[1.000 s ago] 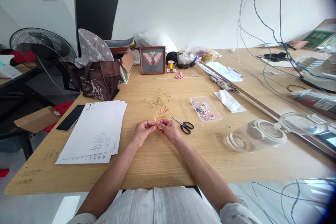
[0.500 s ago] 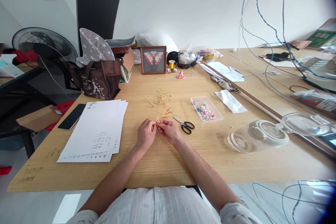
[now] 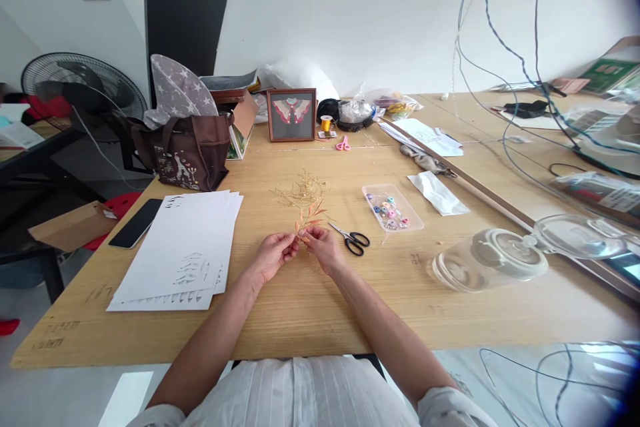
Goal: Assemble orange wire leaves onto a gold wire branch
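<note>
An orange leafy sprig (image 3: 311, 215) stands out from between my fingertips, its leaves pointing away from me. My right hand (image 3: 324, 248) pinches it low on the stem. Against it, my left hand (image 3: 275, 252) has thumb and forefinger closed at the lower end of the same sprig; the exact grip is too small to make out. Just beyond the leaves lies a tangle of fine gold sprigs (image 3: 303, 188). Black-handled scissors (image 3: 356, 243) rest on the table right of my right hand, blades towards the sprig.
Printed white sheets (image 3: 170, 247) and a phone (image 3: 135, 223) lie at left. A clear plastic box (image 3: 419, 223) of beads sits at right, near a white packet (image 3: 438, 193) and a clear jar (image 3: 490, 260). Behind stand a brown bag (image 3: 193, 153) and a framed picture (image 3: 292, 115).
My left hand has turned and dropped slightly to the left, its fingers more spread out. The orange sprig shows more of its leaves above my fingertips. My right hand stays nearly in place.
</note>
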A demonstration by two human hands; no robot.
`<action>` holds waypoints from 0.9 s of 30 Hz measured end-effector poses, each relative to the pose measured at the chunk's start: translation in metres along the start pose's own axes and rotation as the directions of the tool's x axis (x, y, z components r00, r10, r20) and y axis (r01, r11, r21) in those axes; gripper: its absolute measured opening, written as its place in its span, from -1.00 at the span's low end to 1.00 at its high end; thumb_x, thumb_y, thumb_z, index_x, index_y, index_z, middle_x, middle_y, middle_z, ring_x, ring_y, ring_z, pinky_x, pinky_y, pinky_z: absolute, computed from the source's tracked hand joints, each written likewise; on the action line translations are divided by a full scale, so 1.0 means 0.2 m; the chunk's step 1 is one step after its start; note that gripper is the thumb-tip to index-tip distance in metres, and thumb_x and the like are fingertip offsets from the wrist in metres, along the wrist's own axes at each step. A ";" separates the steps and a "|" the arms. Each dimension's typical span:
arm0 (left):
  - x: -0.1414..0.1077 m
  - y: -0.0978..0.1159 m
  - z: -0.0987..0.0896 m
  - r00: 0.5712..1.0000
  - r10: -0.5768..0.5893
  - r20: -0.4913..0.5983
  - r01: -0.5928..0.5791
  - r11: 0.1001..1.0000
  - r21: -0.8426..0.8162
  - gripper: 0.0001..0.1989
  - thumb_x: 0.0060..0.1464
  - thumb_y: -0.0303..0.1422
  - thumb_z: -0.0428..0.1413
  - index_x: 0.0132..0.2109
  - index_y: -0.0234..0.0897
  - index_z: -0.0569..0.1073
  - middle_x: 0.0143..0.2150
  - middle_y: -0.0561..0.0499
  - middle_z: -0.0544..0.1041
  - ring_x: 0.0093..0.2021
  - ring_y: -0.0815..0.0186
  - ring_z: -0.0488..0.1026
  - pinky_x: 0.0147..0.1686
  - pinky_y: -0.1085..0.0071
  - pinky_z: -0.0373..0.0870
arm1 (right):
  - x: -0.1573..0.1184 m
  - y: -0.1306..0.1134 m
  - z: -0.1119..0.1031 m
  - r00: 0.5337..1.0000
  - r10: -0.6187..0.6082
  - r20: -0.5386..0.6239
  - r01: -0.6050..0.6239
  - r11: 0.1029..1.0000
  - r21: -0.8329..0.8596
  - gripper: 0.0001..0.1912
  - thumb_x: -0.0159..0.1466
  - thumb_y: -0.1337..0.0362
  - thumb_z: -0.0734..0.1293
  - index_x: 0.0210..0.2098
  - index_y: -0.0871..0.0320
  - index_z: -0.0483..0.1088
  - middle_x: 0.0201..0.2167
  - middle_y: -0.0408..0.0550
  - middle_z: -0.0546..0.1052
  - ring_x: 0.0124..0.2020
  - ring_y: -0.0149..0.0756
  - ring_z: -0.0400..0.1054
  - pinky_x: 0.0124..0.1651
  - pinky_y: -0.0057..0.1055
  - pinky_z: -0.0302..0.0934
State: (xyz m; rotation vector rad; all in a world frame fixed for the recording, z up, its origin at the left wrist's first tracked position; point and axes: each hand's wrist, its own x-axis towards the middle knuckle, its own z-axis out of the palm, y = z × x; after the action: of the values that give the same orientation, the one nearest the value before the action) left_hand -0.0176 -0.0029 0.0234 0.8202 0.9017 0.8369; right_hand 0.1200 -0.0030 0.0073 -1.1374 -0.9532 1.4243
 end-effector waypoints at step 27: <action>-0.01 -0.01 0.04 0.939 0.333 -0.083 -0.298 0.911 0.284 -0.79 -0.09 -0.26 0.15 -0.39 -0.37 0.44 -0.57 0.05 0.41 -0.56 0.45 0.30 -0.51 0.51 0.23 | -0.02 -0.02 0.01 0.986 -0.162 0.041 0.166 0.980 -0.112 -0.78 0.02 0.13 0.33 -0.45 0.18 0.40 -0.61 -0.16 0.38 -0.57 -0.42 0.20 -0.49 -0.49 0.05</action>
State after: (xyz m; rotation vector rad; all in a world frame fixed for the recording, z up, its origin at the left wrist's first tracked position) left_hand -0.0108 -0.0070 0.0254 1.1820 1.0269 1.0750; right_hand 0.1190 -0.0057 0.0127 -1.0956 -1.1376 1.2709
